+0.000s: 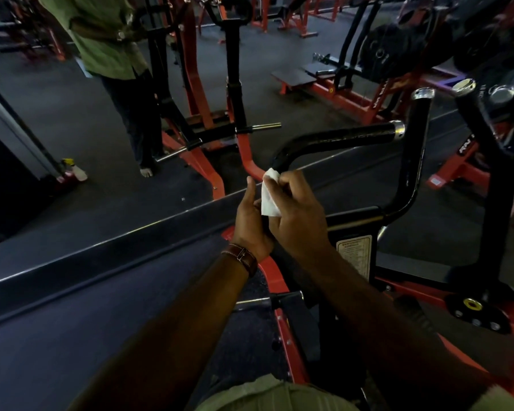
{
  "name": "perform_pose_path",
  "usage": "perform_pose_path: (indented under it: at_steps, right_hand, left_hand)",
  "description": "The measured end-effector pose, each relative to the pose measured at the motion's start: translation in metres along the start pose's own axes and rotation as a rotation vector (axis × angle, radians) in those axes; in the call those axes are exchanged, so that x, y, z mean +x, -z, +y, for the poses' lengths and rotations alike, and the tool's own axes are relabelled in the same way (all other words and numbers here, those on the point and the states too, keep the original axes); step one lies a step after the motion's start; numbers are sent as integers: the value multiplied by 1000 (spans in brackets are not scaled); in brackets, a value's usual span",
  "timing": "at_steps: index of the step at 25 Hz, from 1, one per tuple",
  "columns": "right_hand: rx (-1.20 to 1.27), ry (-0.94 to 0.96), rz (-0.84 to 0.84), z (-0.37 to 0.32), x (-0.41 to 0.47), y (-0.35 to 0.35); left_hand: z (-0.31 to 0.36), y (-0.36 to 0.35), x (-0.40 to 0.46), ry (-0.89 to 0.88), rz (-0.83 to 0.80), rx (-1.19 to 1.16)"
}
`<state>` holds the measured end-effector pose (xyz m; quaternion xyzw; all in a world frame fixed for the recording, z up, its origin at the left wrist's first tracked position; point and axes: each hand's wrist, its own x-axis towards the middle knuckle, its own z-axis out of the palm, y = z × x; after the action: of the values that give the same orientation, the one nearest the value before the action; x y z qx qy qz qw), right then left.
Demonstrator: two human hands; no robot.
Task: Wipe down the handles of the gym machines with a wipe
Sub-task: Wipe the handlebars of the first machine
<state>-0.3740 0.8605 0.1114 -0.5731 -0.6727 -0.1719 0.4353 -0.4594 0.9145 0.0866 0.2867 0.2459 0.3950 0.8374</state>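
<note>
The right hand point(297, 215) pinches the white wipe point(269, 195) just near of the black handle point(333, 139); the left hand point(250, 223), fingers relaxed, touches the wipe's left edge.

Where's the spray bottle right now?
In the head view, the spray bottle stands on the floor at far left, beside the standing person's bare foot.

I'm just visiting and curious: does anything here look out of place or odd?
One thing: a spray bottle stands on the gym floor at the far left, beside a machine's base, away from the hands. Otherwise nothing stands out; the right hand holds the white wipe at the black handle.
</note>
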Motion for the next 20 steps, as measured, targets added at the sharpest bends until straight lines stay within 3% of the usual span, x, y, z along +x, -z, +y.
perform_pose_path:
  at_steps: [4,8,11,14,16,20]
  right_hand:
    - [-149,113,-52,1,-22,-2]
    - [-198,22,3,-11,9,-10]
    - [-439,140,-101,-16,0,-4]
    - [-500,229,-115,-17,-8,6]
    - [-435,138,-52,-12,5,4]
    - [-33,-354,105,-23,-2,1]
  left_hand:
    - [-1,3,-4,66,-53,-21]
    - [-3,4,-6,89,-32,-117]
    - [2,10,-2,132,-88,-63]
    - [4,11,0,197,-142,-36]
    - [4,13,2,197,-108,-41]
    - [14,7,2,206,-104,130]
